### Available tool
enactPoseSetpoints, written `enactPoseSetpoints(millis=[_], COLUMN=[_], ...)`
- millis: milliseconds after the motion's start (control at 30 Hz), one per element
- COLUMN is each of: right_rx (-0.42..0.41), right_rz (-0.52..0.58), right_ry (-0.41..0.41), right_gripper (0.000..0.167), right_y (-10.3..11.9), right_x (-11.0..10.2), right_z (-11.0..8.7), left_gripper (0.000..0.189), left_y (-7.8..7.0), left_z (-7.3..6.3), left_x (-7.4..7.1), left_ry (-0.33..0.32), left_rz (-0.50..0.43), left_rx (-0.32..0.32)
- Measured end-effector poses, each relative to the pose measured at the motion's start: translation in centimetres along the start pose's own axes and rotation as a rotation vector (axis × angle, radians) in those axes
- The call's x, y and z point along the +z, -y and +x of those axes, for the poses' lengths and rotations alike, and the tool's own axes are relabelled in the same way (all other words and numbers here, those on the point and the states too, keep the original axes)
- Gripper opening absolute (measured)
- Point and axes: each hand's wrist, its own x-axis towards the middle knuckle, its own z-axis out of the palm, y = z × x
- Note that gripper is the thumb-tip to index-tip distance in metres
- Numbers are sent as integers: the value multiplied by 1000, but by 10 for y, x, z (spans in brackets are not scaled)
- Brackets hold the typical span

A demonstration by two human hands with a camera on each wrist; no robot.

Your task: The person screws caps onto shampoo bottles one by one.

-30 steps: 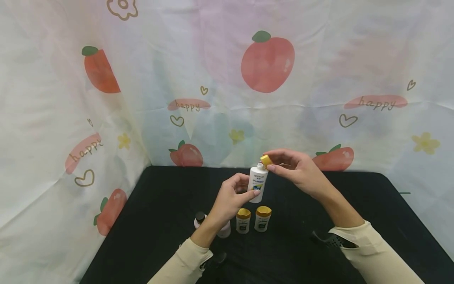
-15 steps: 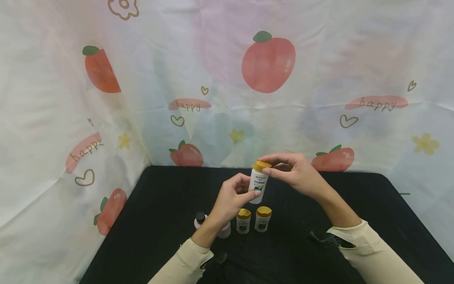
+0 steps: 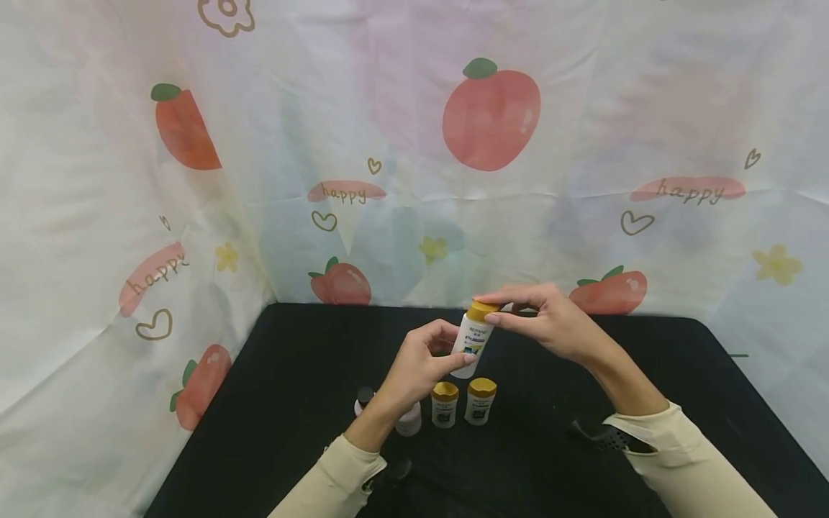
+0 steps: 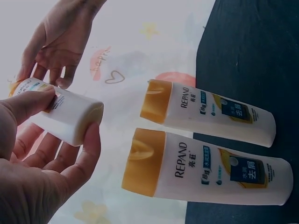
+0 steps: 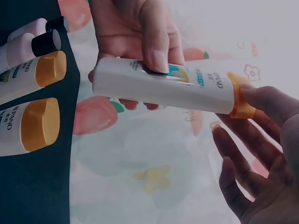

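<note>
A white shampoo bottle (image 3: 475, 335) with a printed label is held in the air, leaning to the right at its top. My left hand (image 3: 424, 360) grips its body, thumb across the label and fingers behind. At the top, my right hand (image 3: 550, 316) pinches the golden cap (image 5: 241, 95) between thumb and fingers. The cap sits on the bottle's neck, and the neck is hidden. Below the hands, two matching bottles stand upright on the table: one on the left (image 3: 444, 405) and one on the right (image 3: 481, 401), each with a golden cap.
Pink bottles with black caps (image 5: 46, 43) stand left of the matching ones, partly hidden by my left forearm in the head view. A black cloth (image 3: 324, 360) covers the table. Behind it hangs a pale fruit-print curtain (image 3: 414, 144).
One second ago my right hand held the cap above the bare neck. It came down onto the bottle, and now the bottle is slightly lower and leans further right.
</note>
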Motion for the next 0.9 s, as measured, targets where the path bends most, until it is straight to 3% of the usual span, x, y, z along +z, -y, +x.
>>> enactPoseSetpoints(millis=[133, 300, 533, 900], right_rx=[-14, -91, -184, -208], right_rz=[-28, -81, -119, -23], right_ry=[-55, -97, -35, -44], right_gripper=[34, 36, 44, 41], right_y=[0, 2, 1, -5], right_x=[2, 5, 2, -1], right_z=[0, 1, 1, 3], left_gripper=[26, 26, 27, 25], left_y=[0, -1, 0, 1], left_z=[1, 2, 2, 0], left_x=[2, 1, -1, -2], left_ry=[-8, -32, -49, -41], left_rz=[9, 20, 19, 19], left_rx=[-4, -25, -23, 5])
